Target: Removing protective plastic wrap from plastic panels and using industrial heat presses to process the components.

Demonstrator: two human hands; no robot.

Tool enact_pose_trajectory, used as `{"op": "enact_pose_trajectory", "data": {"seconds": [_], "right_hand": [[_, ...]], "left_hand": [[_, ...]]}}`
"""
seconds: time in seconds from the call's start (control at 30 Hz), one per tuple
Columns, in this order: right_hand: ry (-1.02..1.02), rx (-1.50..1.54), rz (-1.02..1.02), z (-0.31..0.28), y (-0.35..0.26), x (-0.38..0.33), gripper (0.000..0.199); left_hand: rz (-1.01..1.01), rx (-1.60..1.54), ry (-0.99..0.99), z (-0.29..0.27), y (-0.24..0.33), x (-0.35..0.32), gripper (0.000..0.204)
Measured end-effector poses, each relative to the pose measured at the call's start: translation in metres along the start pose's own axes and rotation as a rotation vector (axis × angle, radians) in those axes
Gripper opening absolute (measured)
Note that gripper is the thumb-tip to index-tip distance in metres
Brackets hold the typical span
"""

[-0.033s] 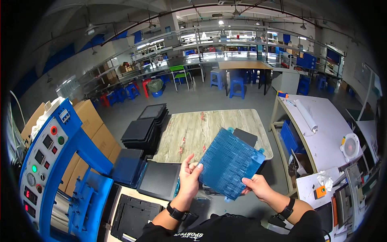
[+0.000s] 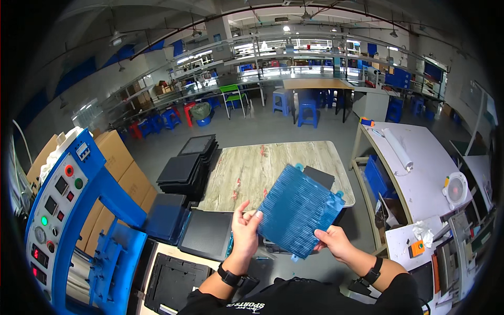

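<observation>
Between my two hands, a flat rectangular panel with a blue, rippled film-like surface (image 2: 299, 212) is held tilted above the near side of a wood-patterned table. Small translucent blue tabs stick out from its edges. My left hand (image 2: 245, 226) grips its left edge, thumb on the front face and index finger raised apart. At the lower right corner, my right hand (image 2: 333, 242) pinches it with the thumb on top; the fingers behind are mostly hidden. Beyond the panel, a dark flat piece (image 2: 319, 177) lies on the tabletop (image 2: 247, 163), partly covered from view.
Stacks of black panels (image 2: 181, 170) stand left of the table, with blue-covered panels (image 2: 164, 216) nearer. A blue machine (image 2: 118, 202) with a control panel is at the left. Below it sits a black tray-like plate (image 2: 176, 283). At right, a white workbench (image 2: 420, 168) carries a roll and a fan.
</observation>
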State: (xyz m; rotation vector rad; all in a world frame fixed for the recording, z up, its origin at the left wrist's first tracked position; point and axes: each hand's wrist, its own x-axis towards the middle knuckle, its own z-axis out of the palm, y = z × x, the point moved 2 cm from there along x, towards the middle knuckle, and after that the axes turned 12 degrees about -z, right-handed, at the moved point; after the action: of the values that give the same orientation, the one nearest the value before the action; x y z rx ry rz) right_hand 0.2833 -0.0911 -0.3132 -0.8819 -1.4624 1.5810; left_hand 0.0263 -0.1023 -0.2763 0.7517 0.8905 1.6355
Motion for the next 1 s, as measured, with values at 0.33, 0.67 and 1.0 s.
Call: {"op": "enact_pose_trajectory", "data": {"seconds": [0.33, 0.67, 1.0], "right_hand": [[-0.478, -0.044, 0.106, 0.03, -0.005, -0.004, 0.033], [-0.269, -1.23, -0.98, 0.014, -0.087, 0.025, 0.046], [-0.197, -1.162, -0.659, 0.024, -0.054, 0.024, 0.044]], "left_hand": [[0.005, 0.017, -0.029, -0.018, -0.003, 0.018, 0.028], [-0.179, 0.322, -0.298, 0.015, -0.04, -0.019, 0.038], [0.243, 0.855, -0.107, 0.016, -0.03, -0.029, 0.017]]}}
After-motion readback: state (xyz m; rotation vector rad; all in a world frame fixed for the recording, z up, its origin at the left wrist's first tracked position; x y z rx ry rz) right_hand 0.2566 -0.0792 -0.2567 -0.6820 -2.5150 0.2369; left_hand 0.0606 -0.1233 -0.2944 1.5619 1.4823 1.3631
